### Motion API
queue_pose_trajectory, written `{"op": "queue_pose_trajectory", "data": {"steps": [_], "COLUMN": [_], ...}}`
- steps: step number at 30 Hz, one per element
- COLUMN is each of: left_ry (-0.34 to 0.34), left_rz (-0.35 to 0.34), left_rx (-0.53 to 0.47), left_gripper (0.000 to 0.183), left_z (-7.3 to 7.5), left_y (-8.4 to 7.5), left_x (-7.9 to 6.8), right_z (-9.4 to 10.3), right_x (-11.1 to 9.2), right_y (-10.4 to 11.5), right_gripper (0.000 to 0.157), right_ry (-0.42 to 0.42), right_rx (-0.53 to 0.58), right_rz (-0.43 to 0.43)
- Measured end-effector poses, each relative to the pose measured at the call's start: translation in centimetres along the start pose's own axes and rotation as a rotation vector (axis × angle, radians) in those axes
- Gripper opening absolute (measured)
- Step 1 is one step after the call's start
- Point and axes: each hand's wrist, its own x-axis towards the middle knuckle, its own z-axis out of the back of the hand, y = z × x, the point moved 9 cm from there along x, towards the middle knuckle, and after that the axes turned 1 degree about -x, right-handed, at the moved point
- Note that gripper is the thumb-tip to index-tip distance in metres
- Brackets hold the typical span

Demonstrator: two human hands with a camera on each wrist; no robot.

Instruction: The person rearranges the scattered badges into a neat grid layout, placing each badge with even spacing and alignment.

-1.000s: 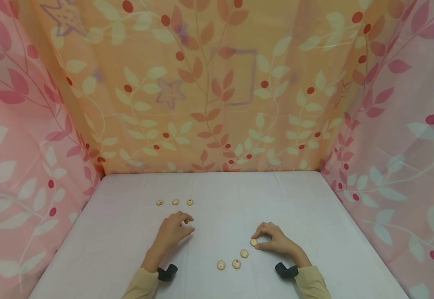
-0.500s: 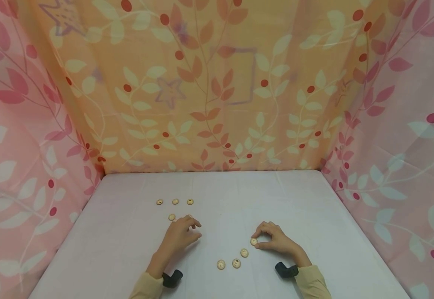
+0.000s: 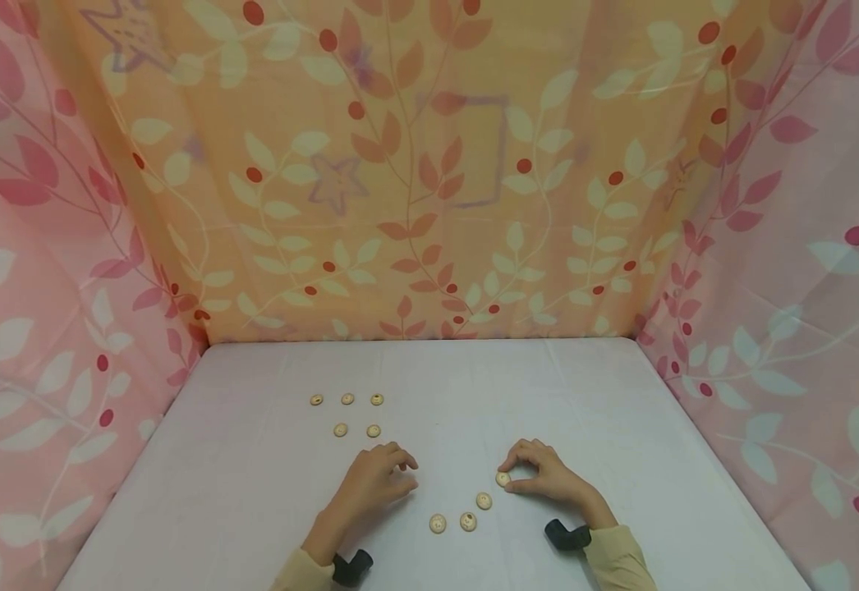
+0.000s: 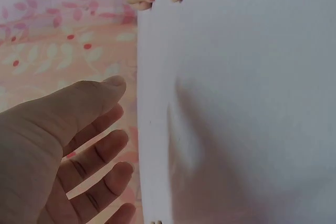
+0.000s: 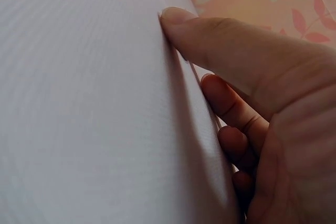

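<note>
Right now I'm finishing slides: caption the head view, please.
Left hand hovers near five discs in two rows while the right hand pinches another disc.

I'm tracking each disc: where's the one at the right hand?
In the head view, the pinched disc is right of centre in the grip of the right hand, just up and right of the nearest loose disc.

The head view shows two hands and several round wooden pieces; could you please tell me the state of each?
Left hand: raised above the table, holding nothing
Right hand: pinching one piece
Pinched piece: held at its edge
Far row of three: lying flat, apart
Row of two: lying flat, apart
Three nearest pieces: lying flat, apart
</note>
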Motion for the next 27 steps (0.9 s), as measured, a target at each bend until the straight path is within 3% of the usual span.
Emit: {"op": "queue_pose_trajectory", "data": {"steps": [11,19,27], "left_ry": [0.138,0.263,0.258], "left_rz": [-0.043,-0.062,-0.11], "left_rx": [-0.007,-0.07,-0.067], "left_gripper": [0.021,0.027,0.026], "left_z": [-1.4,-2.9,-3.2], "left_y": [-2.3,-3.4,-4.1], "left_x": [-0.7,-1.3,-1.6], "right_z": [0.0,0.1,0.0], "right_x": [-0.1,-0.1,-0.1], "right_y": [0.0,0.2,0.2], "right_gripper": [0.022,0.022,0.023], "right_ry": [-0.003,-0.008,-0.004], "right_rx": [-0.008,-0.011,-0.002], "right_rz": [-0.004,0.005,0.0]}}
